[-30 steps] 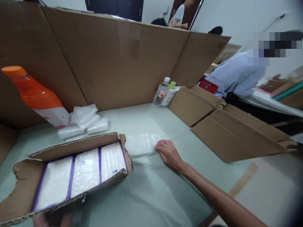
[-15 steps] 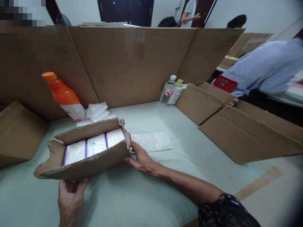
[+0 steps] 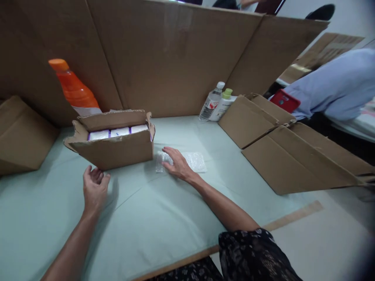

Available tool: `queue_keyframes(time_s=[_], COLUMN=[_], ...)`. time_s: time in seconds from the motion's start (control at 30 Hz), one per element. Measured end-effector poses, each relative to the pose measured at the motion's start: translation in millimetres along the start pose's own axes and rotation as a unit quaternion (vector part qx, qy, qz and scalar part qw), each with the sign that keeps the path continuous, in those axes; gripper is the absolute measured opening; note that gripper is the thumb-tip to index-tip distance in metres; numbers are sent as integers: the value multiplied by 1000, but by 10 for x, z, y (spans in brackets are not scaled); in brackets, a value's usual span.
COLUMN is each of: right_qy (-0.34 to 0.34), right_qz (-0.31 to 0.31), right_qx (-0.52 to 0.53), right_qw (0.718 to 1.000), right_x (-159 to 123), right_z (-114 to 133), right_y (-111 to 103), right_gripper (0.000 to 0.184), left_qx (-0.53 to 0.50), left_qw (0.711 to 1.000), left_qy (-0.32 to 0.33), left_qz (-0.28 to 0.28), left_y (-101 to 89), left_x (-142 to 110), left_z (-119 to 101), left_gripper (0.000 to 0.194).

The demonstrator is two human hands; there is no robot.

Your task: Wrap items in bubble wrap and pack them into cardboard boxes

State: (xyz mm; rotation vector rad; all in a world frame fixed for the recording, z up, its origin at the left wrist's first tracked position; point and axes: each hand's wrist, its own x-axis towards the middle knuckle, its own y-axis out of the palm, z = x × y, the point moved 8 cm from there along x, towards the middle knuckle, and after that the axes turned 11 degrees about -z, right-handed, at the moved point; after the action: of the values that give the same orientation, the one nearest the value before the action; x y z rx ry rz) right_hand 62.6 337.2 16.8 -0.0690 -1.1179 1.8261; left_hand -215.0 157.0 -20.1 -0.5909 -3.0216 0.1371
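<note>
An open cardboard box (image 3: 114,150) stands on the pale green table (image 3: 164,218), holding three white bubble-wrapped packs with purple edges (image 3: 118,132). My left hand (image 3: 94,188) hovers just in front of the box, palm up, fingers loosely curled and apart, holding nothing. My right hand (image 3: 177,163) lies flat, fingers spread, on the left part of a bubble-wrap sheet (image 3: 195,160) just right of the box.
A tall cardboard screen (image 3: 164,58) walls the back. An orange bottle (image 3: 73,89) stands behind the box. A clear bottle (image 3: 211,102) and a green-capped bottle (image 3: 222,103) stand at the back. Cardboard boxes (image 3: 293,152) lie right, another (image 3: 23,136) left. A person in a blue shirt (image 3: 336,86) sits at right.
The box was set down farther back on the table. My left hand let go of it and my right hand moved from the box's corner onto the bubble-wrap sheet.
</note>
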Motion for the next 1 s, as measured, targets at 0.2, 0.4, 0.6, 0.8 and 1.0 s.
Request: queue_keyframes(time_s=[0.2,0.4,0.6,0.8,1.0], right_qy=[-51,-147,-223,-147,-213], right_qz=[61,59,141,142,184], right_qx=[-95,-40,28,39,11], right_qw=[992,987,964,978,960], right_x=[-466,-852,-1124,-972,-848], right_z=[-84,619,1351,1211,1607], right_y=[-60,78,290,243,780], right_gripper=[20,20,33,24,28], left_qx=[10,12,160,369,282], left_qw=[995,964,964,906,894], left_qy=[-67,-151,-84,194,329], left_qz=[75,220,195,69,115], left_y=[-267,-39,-337,-976,-590], left_x=[-934,-1487,-1226,-1012,-1150], left_z=[101,-50,-79,-453,-505], left_gripper=[68,86,89,69,34])
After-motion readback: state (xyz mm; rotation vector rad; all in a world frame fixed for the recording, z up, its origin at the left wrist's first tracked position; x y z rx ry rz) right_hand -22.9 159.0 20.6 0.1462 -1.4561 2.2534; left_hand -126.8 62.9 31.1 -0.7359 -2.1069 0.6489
